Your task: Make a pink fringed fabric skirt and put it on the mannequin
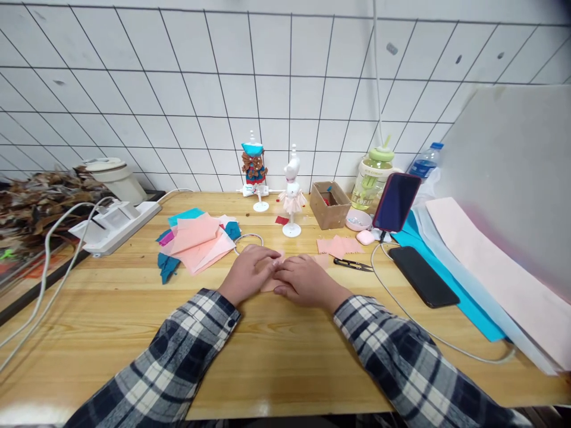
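Note:
My left hand (pixel 250 272) and my right hand (pixel 307 280) meet over a piece of peach paper (pixel 269 286) on the wooden table. Fingers of both hands are pressed together on the paper, and they cover most of it. Just right of my right hand lie black thread snips (pixel 353 265). Beyond them is a cut strip of peach paper (pixel 339 245). Behind my hands stands a small white dress form (pixel 292 190) wearing a peach skirt. A second dress form (pixel 254 169), dressed in blue, red and brown, stands farther back.
Coloured paper sheets (pixel 196 238) lie at left, near a power strip (pixel 120 229) with cables. At right are a cardboard box (pixel 330 205), a green-lidded jug (pixel 375 172), an upright phone (pixel 397 202), a flat black phone (pixel 423 276) and long paper sheets (pixel 495 255). A cable crosses the right side.

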Motion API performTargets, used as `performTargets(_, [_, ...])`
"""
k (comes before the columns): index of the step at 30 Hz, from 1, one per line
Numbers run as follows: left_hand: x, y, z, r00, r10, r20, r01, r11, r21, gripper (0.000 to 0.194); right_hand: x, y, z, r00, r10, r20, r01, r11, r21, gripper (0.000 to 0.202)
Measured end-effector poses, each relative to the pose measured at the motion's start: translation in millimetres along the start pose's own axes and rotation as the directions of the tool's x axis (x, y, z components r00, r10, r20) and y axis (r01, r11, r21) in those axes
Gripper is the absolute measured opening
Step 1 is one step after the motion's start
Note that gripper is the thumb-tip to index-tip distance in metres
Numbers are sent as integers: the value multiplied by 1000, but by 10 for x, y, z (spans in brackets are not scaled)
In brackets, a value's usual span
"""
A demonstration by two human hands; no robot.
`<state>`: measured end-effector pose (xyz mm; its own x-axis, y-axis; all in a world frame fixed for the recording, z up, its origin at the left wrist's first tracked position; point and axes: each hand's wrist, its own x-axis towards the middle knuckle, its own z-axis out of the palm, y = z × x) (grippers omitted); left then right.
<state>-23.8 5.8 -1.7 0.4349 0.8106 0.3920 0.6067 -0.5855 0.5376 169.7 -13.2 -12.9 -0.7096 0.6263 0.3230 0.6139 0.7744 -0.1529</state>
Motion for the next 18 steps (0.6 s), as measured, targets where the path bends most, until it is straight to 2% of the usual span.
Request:
performTargets(3, [-11,-62,41,980,43,195,-67,991,116,28,-71,80,10,998,58,-35,-55,995,78,25])
performTargets(6, [-28,-119,59,956,36,290,-97,975,199,32,-226,269,-85,973,209,-96,-202,976,78,21])
performTargets(7, [-34,-132,58,952,32,303,-100,972,210,33,-281,338,-124,956,268,-117,-262,963,67,19])
performTargets(11, [-43,-146,40,949,18,315,-89,973,214,35,-416,526,-219,907,400,-133,-406,914,-18,40])
performTargets(13, [-39,-141,36,950,21,313,-91,973,211,37,-403,529,-221,903,415,-112,-423,904,-64,34])
performTargets(16, [-35,-140,36,951,19,309,-93,970,225,38,-329,465,-216,914,396,-87,-404,909,-104,12])
performTargets(18, [-38,-150,36,952,7,307,-86,967,242,40,-303,438,-236,907,404,-117,-416,904,-100,13])
